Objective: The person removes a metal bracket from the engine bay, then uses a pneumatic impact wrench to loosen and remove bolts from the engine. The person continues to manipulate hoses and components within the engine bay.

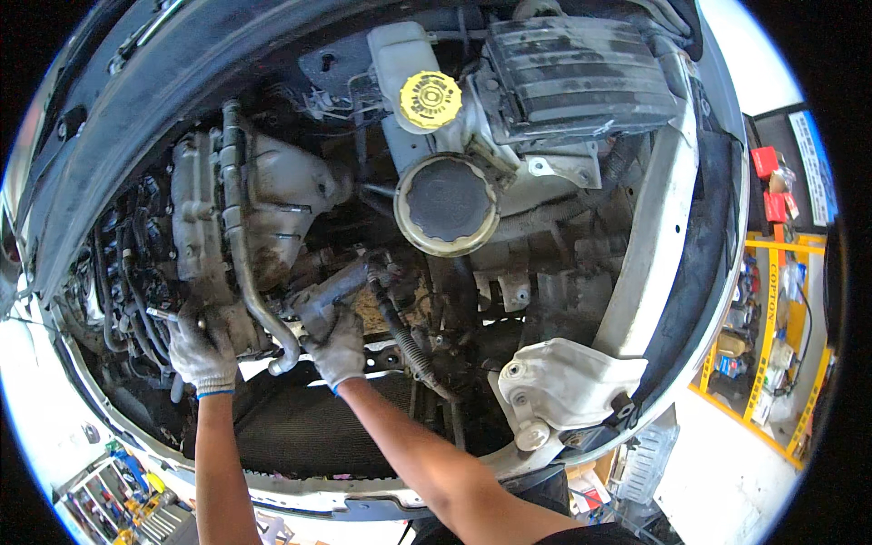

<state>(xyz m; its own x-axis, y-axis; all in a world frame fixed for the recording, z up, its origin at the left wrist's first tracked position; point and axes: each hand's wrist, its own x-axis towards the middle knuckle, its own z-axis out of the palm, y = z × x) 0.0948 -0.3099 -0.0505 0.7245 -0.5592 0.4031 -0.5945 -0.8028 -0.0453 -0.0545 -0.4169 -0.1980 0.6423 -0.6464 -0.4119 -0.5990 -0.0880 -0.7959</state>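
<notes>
Both of my hands wear whitish work gloves, smudged dark, and reach into a car's engine bay. My left hand (202, 356) is closed at the front of the engine (198, 218); a short silver rod (162, 314) sticks out beside its fingertips, and what lies inside the grip is hidden. My right hand (338, 351) curls round the lower end of a grey tubular part (331, 289), right of the engine. Between my hands runs a bent metal pipe (238, 218), its open end pointing down. Near the right hand hangs a black corrugated hose (404, 341).
A radiator (313, 431) lies below my hands. Farther right are a yellow-capped reservoir (431, 98), a round black-capped tank (447, 205), a ribbed black box (581, 77) and a white plastic reservoir (568, 386). A yellow shelf rack (767, 300) stands outside the car.
</notes>
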